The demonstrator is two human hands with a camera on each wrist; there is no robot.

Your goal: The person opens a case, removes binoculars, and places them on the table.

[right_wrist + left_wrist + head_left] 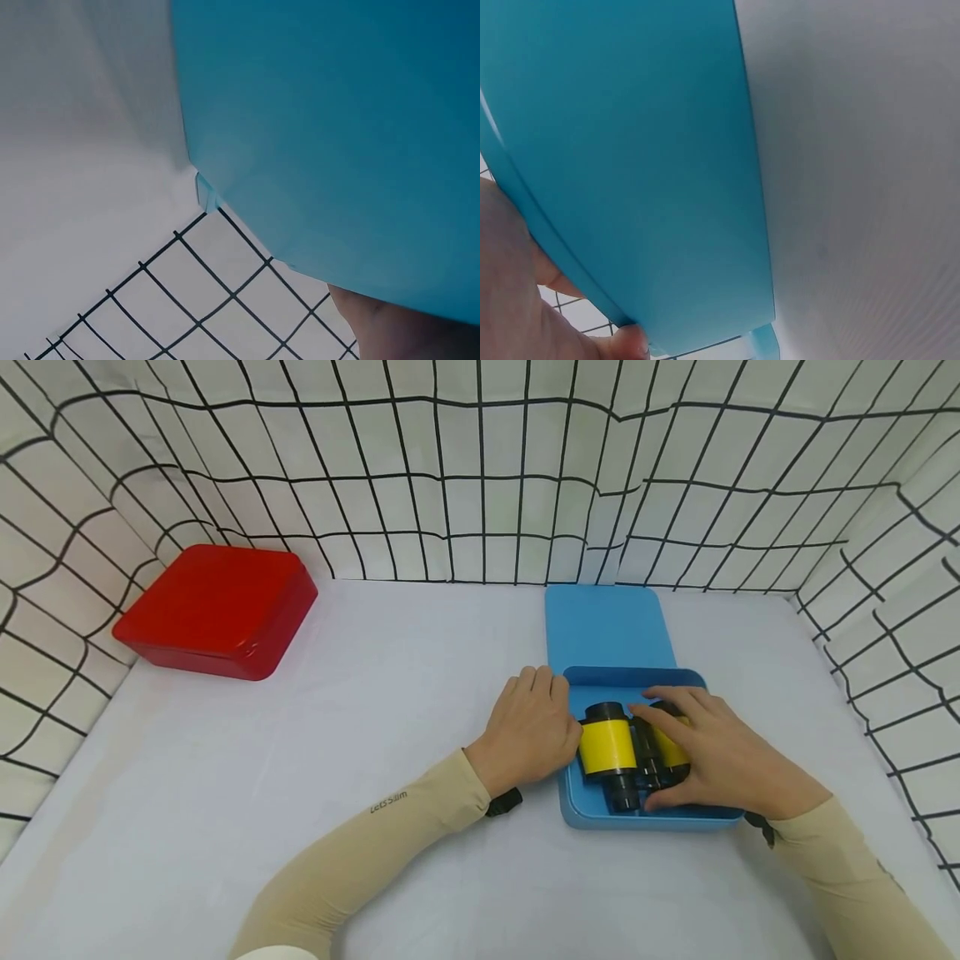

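Yellow and black binoculars [609,747] lie in a light blue box [637,821] on the right of the table in the head view. My right hand [726,758] grips their right barrel, with thumb and fingers spread around it. At the box's left rim, my left hand [528,731] holds the wall with curled fingers. In the left wrist view, the fingertips [634,341] show at the edge of the box's blue side [652,172]. The right wrist view shows mostly the box's outer wall [315,150], which hides most of that hand.
The box's blue lid [609,625] lies folded back behind it, near the wire grid. A closed red box [217,606] sits at the back left. Black wire mesh [480,477] borders the white table [360,693] at the back and both sides.
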